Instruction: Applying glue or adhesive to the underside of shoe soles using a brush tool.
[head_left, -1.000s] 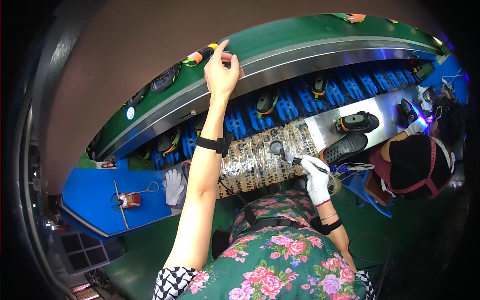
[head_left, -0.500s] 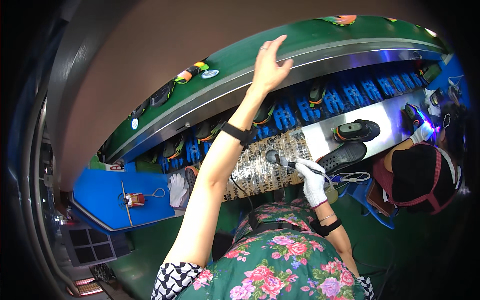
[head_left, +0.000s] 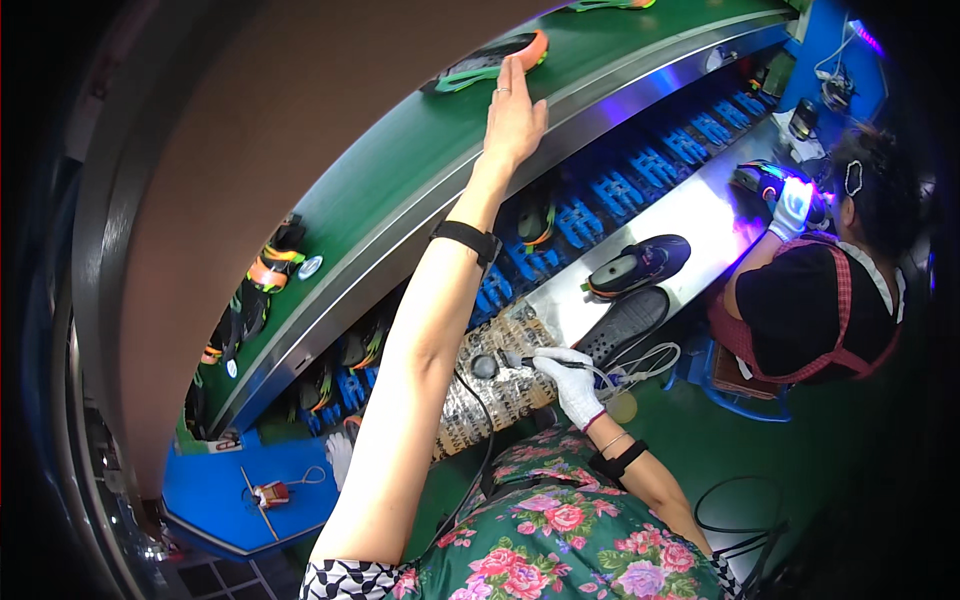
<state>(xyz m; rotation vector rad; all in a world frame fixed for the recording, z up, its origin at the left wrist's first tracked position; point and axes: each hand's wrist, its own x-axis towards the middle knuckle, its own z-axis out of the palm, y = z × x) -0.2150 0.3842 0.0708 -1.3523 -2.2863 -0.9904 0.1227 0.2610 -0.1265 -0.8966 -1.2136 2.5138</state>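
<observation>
At left fingers (head_left: 515, 82), one shoe (head_left: 482, 68), in right fingers (head_left: 549, 358), one brush (head_left: 514, 360)

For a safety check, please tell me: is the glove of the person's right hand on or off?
On: the white glove covers the right hand, its dark-red-edged cuff reaching the wrist.

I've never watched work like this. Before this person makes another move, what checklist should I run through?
1. Right hand gloved and gripping the brush: ok.
2. Left hand also gloved: not ok, it is bare.
3. Left fingertips touching the orange-and-green shoe on the green belt: cannot tell; they overlap it in this view.
4. Enough left in the small round pot beside the brush's tip: cannot tell, too small to see.
5. Co-worker's gloved hand well apart from both hands: ok.
</observation>
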